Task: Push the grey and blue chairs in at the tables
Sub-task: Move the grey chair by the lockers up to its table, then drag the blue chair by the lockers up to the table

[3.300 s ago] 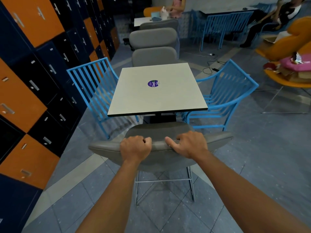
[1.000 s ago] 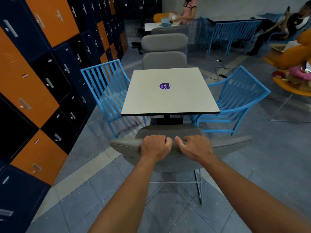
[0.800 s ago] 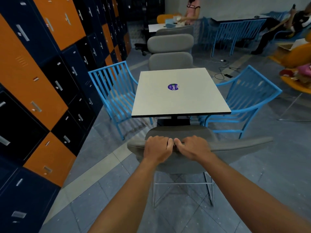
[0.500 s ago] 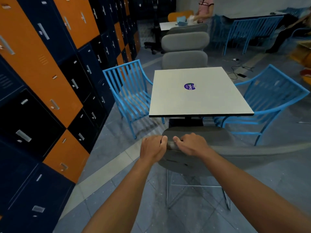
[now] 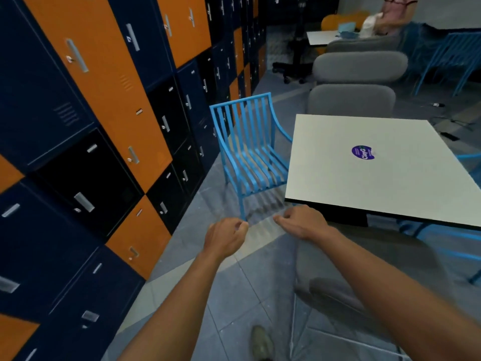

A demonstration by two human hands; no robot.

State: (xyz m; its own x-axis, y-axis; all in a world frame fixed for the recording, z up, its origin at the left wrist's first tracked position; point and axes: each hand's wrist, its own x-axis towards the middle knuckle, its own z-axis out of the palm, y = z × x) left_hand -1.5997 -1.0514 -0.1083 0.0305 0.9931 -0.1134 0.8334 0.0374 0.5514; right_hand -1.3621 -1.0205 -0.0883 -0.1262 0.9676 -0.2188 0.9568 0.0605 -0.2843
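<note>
At the bottom of the frame a shoe (image 5: 262, 343) stands on the floor tiles. To its right, in the lower right, the grey chair (image 5: 338, 295) is blurred; its seat seems to reach under the near edge of the tabletop (image 5: 377, 168), but how far it goes I cannot tell.

Both arms stretch forward in the centre. The left hand (image 5: 226, 237) is loosely curled and grasps nothing. The right hand (image 5: 302, 222) is half open, its fingers (image 5: 279, 219) pointing left, also empty and just in front of the tabletop corner.

Beyond the hands, the blue chair (image 5: 253, 152) stands at the left side of the tabletop, between it and the lockers (image 5: 104, 126) that fill the left of the frame. Its seat is mostly outside the tabletop, so I judge it is the next one to push.

The risks I see: the passage beside the lockers is narrow, so a push from a bad angle can turn the chair and knock its back against the locker doors. Its armrest may also catch the tabletop edge and shake the table. The right hand is close to the corner and could hit it when reaching.

Farther, in the upper right, more grey chairs (image 5: 351, 100) wait behind the table.
</note>
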